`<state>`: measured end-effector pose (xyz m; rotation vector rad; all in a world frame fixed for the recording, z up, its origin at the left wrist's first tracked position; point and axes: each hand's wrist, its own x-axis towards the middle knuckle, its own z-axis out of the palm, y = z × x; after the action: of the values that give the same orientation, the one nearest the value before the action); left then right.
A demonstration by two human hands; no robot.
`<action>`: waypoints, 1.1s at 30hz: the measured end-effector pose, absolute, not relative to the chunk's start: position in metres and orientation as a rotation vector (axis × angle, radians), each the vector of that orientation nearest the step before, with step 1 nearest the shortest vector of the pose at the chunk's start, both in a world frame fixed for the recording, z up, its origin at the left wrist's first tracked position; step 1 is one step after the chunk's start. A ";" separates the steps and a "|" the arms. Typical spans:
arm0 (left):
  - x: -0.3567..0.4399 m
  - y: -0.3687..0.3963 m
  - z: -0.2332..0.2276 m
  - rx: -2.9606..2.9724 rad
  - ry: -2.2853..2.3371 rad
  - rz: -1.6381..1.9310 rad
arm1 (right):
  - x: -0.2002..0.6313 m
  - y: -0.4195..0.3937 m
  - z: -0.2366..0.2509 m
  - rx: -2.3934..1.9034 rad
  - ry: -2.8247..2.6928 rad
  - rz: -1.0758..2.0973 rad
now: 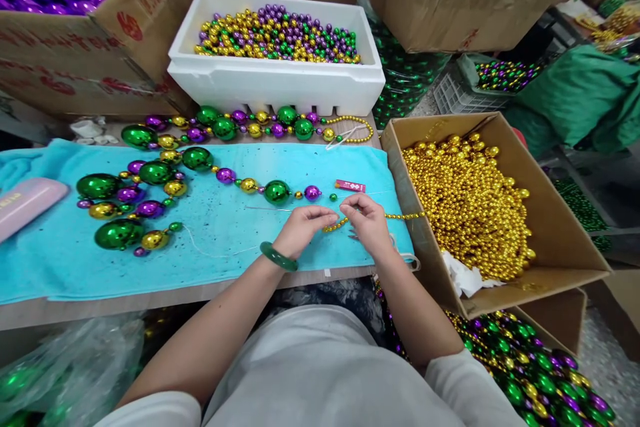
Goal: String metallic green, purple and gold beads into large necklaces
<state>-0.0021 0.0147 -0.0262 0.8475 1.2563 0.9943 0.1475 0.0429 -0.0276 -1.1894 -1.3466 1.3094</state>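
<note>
My left hand (309, 227), with a green bangle (278, 257) at its wrist, is pinched closed beside a thin gold bead chain (335, 225). My right hand (367, 219) pinches that chain, which runs beneath it toward the cardboard box. The exact grip at the fingertips is partly hidden. A thin needle-like line (270, 209) sticks out left of my left hand. Just above the hands lie a small green bead (333, 197) and a strand of large green, purple and gold beads (277, 191), with white thread (200, 250) trailing. Small metal tips (353, 237) show under my right hand.
A blue towel (240, 253) covers the table. A cardboard box (540, 280) of gold chains stands right; a white foam box (280, 83) of small beads stands behind. Another beaded strand (260, 130) lies along the back. A pink case (30, 203) and a small red packet (350, 185) rest on the towel.
</note>
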 end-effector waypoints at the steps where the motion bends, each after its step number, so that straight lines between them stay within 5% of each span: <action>1: -0.003 0.016 -0.028 0.820 1.250 0.979 | 0.149 0.043 -0.027 -1.190 -1.338 1.307; 9: -0.006 0.019 -0.035 0.530 1.121 0.920 | 0.158 0.046 -0.032 -1.221 -1.227 1.313; 19: 0.011 0.021 -0.036 0.378 1.095 1.259 | 0.142 0.022 -0.051 -1.139 -2.067 0.534; 33: -0.013 0.019 -0.036 0.756 1.155 0.890 | 0.162 0.051 -0.049 -1.272 -1.694 0.740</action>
<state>-0.0132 0.0193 -0.0365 0.7559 1.1553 0.8903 0.1623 0.0512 -0.0485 -1.2719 -1.6945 0.7399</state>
